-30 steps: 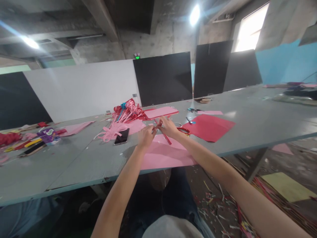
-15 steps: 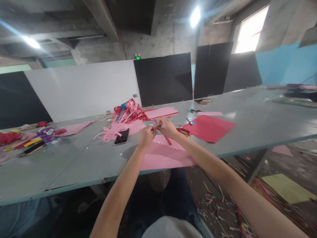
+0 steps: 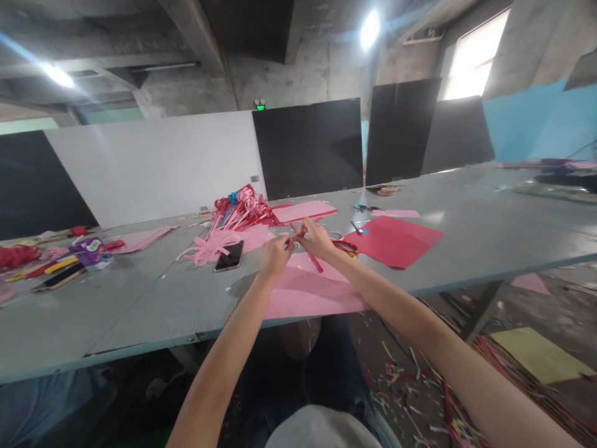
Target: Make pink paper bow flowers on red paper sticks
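My right hand (image 3: 316, 239) is closed, its thumb and fingers pinched around a thin red stick (image 3: 316, 262) that slants down from behind the fingers. Close beside it, my left hand (image 3: 278, 254) is closed in a pinch, its fingertips nearly meeting the right ones; what lies between them is too small to make out. Beneath both hands a pink paper sheet (image 3: 312, 298) reaches the table's near edge. Red-handled scissors (image 3: 345, 247) lie just right of the right hand, partly hidden by it. A black phone (image 3: 229, 256) rests left of the left hand.
A heap of pink and red paper-strip flowers (image 3: 242, 208) lies at the back, with a loose pink bow (image 3: 212, 249) before it. Red paper (image 3: 398, 239) is at right, stacked pink sheets (image 3: 305, 211) behind. A purple cup (image 3: 91, 254) stands left. Paper scraps litter the floor.
The hands stay almost in the same place, with only slight finger movement at the pinch. The view has shifted very slightly.
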### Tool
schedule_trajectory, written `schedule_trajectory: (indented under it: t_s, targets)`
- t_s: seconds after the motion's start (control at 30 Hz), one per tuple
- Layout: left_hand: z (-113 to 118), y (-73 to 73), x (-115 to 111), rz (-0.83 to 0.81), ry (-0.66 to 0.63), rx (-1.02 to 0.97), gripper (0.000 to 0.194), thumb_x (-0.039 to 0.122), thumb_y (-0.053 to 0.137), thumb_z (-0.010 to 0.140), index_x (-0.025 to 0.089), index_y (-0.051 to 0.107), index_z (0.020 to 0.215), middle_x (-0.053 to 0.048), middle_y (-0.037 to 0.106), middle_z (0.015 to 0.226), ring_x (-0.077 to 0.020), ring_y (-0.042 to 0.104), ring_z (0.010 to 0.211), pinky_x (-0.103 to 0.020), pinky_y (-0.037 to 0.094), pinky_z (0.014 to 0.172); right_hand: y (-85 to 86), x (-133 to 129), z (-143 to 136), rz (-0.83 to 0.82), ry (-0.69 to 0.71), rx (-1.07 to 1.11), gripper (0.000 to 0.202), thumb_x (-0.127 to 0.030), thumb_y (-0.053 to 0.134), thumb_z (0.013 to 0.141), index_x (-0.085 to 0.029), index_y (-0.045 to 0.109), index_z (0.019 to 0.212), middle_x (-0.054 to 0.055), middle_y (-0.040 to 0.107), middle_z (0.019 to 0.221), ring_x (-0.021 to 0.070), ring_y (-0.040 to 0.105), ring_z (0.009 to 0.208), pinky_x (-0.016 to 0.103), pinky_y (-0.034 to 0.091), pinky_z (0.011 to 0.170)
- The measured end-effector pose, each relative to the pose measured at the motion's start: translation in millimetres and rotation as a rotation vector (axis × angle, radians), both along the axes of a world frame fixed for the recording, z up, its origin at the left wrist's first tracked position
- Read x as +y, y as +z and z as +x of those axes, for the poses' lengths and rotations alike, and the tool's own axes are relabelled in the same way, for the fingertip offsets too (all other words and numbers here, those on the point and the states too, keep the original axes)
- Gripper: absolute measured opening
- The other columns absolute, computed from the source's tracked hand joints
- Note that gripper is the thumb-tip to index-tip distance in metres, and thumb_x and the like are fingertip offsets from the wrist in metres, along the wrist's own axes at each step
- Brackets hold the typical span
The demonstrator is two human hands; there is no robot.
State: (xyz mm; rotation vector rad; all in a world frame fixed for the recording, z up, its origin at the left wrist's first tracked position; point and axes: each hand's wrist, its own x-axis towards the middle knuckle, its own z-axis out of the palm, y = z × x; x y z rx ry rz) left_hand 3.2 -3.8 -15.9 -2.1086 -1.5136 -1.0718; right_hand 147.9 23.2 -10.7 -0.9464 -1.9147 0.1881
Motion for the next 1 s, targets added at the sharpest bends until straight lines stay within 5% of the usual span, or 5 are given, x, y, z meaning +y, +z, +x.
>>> schedule_trajectory:
  t_s: [0.27, 0.63, 1.0]
  targets:
    - [1.9, -0.4, -2.5, -0.019, 0.028, 0.005, 0.014, 0.025, 0.054, 0.079, 0.019, 0.066, 0.075, -0.006, 0.071, 0.076, -0.0191, 0.064, 0.074, -0.026, 0.04, 0.063, -2.9, 2.7, 1.9, -0.014, 0.031, -0.001, 0.016, -0.018, 0.052, 0.072, -0.022, 0.043, 0.085, 0.001, 0.066, 0.077, 0.0197, 0.06, 0.076, 0.029, 0.04, 0.067]
    - [-1.4, -2.3, 1.4, -0.049, -0.095, -0.036, 0.014, 0.025, 0.055, 0.079, 0.019, 0.066, 0.075, -0.004, 0.07, 0.076, -0.0164, 0.062, 0.071, -0.026, 0.042, 0.066, -2.7, 3.7, 7.7, -0.023, 0.088, 0.003, 0.013, -0.019, 0.05, 0.074, -0.022, 0.042, 0.084, 0.002, 0.067, 0.08, 0.0188, 0.06, 0.076, 0.029, 0.041, 0.068]
    - [-3.5, -1.6, 2.4, -0.052, -0.044, -0.003, 0.015, 0.025, 0.054, 0.08, 0.018, 0.066, 0.074, -0.006, 0.07, 0.076, -0.0179, 0.063, 0.07, -0.026, 0.039, 0.062, -0.7, 0.8, 1.3, -0.035, 0.047, -0.019, 0.018, -0.018, 0.055, 0.072, -0.022, 0.04, 0.081, 0.001, 0.068, 0.08, 0.0208, 0.062, 0.081, 0.03, 0.04, 0.07]
